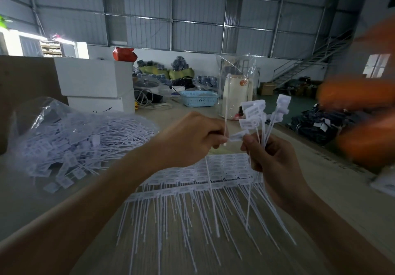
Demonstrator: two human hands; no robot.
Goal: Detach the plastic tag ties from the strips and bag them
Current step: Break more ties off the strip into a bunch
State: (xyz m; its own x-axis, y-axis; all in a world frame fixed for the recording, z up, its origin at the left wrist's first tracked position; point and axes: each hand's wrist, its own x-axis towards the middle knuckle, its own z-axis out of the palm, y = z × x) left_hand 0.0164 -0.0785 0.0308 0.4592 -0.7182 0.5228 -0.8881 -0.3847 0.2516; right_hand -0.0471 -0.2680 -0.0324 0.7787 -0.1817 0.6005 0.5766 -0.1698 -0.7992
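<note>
My left hand (pixel 190 140) pinches the flat head of one white tag tie (pixel 236 135), and a thin tail rises past its knuckles. My right hand (pixel 271 163) grips a bundle of several white tag ties (pixel 256 112); their heads fan upward and their tails hang down below the fist. The two hands meet at the pinched head above the table. Beneath them lie strips of joined tag ties (pixel 203 180), tails pointing toward me. A clear plastic bag (pixel 70 140) heaped with loose ties lies at the left.
White boxes (pixel 96 82) stand behind the bag, next to a brown cardboard wall at far left. A blue basket (pixel 198 98), a cream jug (pixel 235 97) and an upright clear bag stand at the table's far side. Blurred orange shapes (pixel 359 112) crowd the right edge.
</note>
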